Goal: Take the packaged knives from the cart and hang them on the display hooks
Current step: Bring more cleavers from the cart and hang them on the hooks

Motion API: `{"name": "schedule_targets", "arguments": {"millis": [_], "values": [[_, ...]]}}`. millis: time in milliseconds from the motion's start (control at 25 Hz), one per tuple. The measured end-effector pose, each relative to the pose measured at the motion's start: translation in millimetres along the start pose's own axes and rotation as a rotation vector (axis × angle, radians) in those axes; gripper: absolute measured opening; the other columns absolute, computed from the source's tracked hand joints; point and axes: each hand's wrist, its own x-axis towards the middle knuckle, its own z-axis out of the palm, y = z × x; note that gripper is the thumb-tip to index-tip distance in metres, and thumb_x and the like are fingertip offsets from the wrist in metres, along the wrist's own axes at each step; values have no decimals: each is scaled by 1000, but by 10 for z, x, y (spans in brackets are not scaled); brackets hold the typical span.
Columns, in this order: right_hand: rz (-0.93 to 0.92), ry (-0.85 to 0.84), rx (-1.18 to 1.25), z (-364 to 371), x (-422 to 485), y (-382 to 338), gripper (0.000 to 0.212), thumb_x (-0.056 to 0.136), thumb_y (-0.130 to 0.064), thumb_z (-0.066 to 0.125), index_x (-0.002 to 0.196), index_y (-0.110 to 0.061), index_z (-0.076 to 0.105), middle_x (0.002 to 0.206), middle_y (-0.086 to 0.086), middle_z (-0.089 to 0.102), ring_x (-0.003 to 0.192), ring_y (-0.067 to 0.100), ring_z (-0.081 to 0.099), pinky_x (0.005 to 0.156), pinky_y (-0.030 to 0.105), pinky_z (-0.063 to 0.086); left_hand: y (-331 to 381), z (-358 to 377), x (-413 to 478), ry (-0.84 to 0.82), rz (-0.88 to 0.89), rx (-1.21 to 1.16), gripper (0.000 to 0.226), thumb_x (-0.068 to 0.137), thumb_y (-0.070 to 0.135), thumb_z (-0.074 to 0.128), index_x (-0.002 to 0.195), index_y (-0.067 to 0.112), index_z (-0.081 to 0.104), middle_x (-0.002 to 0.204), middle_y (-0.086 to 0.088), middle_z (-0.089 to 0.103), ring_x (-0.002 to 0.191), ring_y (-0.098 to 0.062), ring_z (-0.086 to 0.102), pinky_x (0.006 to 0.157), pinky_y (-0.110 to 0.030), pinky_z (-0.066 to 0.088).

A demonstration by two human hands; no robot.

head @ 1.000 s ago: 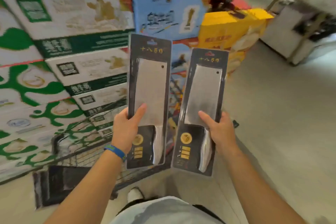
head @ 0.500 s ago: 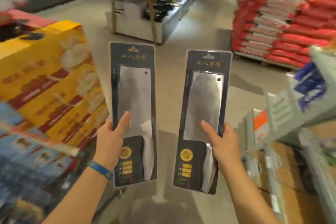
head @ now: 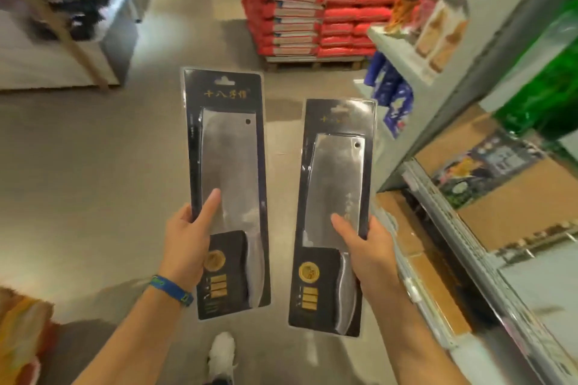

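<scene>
Two packaged cleavers on black blister cards stand upright in front of me. My left hand (head: 184,244) grips the left packaged knife (head: 228,166) near its lower half, thumb laid across the blade. My right hand (head: 366,247) grips the right packaged knife (head: 337,184) the same way, slightly lower and closer to the shelving. Each card has a hang slot at its top. No display hooks can be made out, and the cart is out of view.
Grey shelving (head: 438,197) runs along the right with cardboard boxes (head: 516,206) and blue packets (head: 391,94). A pallet of red sacks (head: 312,3) stands ahead. A low table (head: 62,50) is at the upper left. Bare concrete floor (head: 93,181) lies between.
The view has swung right, away from the stacked boxes toward the shelving and red sacks. Both hands keep the same hold on the knives.
</scene>
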Motion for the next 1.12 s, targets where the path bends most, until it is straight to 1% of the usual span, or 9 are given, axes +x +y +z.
{"name": "schedule_targets", "arguments": {"millis": [120,280,480,600,680,760,880,1000,1120], "values": [[-16,120,-15,78,387,-152,30,79,-60,78,106,-48,71,102,-11,79,90,13,77,77,40,64,287,446,628,-127,-13,34,80,52,78,79,98,13,69,89,-23,70,77,-35,70,75,-64,56],[-93,375,23,-108,849,-467,36,78,-61,79,110,-48,70,105,-13,78,92,12,77,69,23,62,651,1318,1287,-345,47,115,69,52,78,79,91,21,73,75,-7,75,64,-29,74,52,-39,59],[-205,693,78,-948,1280,-1038,36,78,-54,83,111,-42,73,110,-5,78,101,21,75,90,48,59,1041,2895,1442,-642,226,124,53,67,72,75,83,21,70,90,-23,71,83,-46,69,71,-64,58],[-317,842,36,-1512,1430,-1524,35,76,-60,81,104,-41,74,104,-2,78,97,23,75,90,52,59,1466,3885,1179,-805,367,111,57,66,75,71,87,22,72,89,-18,73,85,-40,70,79,-61,57],[-405,939,6,-1859,1517,-1937,36,77,-61,80,105,-40,74,101,-5,79,95,19,76,89,51,60,1821,4459,978,-890,458,56,46,70,73,69,89,32,74,86,-6,76,86,-30,73,82,-58,57],[-502,1024,-46,-2211,1588,-2378,35,78,-59,79,105,-39,74,101,-7,79,95,15,76,86,46,61,2165,4942,788,-954,543,-16,41,72,72,68,88,35,74,84,-5,76,83,-29,72,81,-59,57],[-606,1152,-115,-2722,1658,-3033,32,78,-57,82,97,-33,76,92,-9,79,85,11,76,71,32,63,2635,5626,626,-1015,591,-119,56,68,78,68,86,25,71,85,-18,72,78,-40,70,72,-64,56],[-666,1294,-180,-3053,1655,-3583,27,74,-62,80,82,-37,77,77,-14,77,69,1,72,56,15,53,3105,6170,394,-1173,588,-216,57,65,80,69,83,26,72,88,-25,69,80,-47,67,72,-67,54],[-683,1393,-192,-3227,1625,-3932,33,71,-68,77,81,-37,78,76,-12,77,68,1,72,59,18,53,3443,6590,143,-1306,636,-298,75,59,82,71,81,10,67,80,-23,66,70,-37,65,75,-66,52]]}}
